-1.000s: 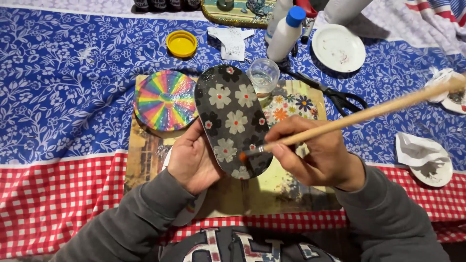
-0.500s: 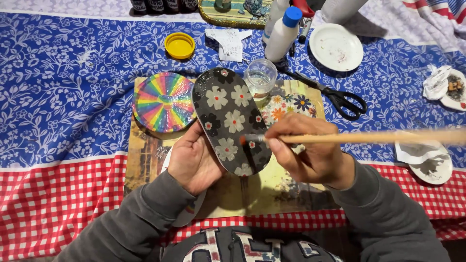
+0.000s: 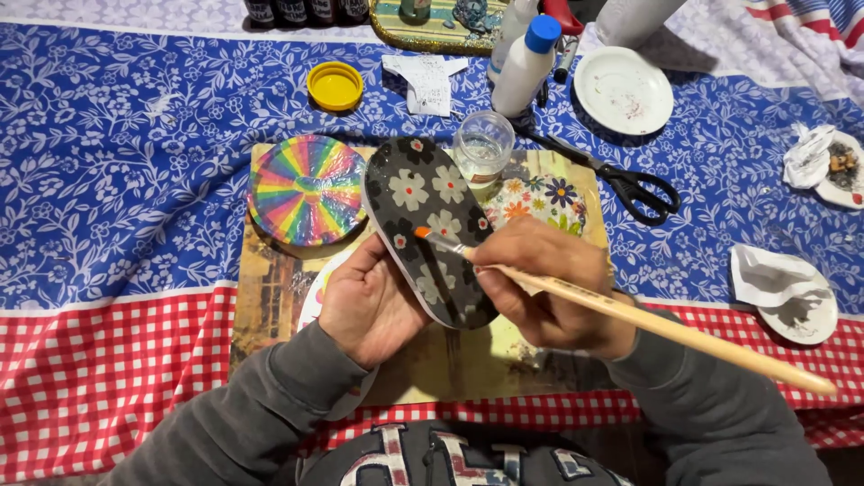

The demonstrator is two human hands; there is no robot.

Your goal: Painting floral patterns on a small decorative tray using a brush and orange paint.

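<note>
Now I'm cupping the oval from below in my left hand, over the board; my right hand is pinching the brush, bristles touching its upper middle. Flower pattern already covers it; brushing looks midway.

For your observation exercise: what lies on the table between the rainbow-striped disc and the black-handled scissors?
In the head view, between the rainbow-striped disc and the scissors lie the dark flowered oval piece, a clear cup and a flower-patterned disc.

Rainbow-striped disc on board. Yellow lid on blue floral cloth. Clear glass of water near blue-capped white bottle. Black scissors beside white plate. Red checked cloth along near edge.
</note>
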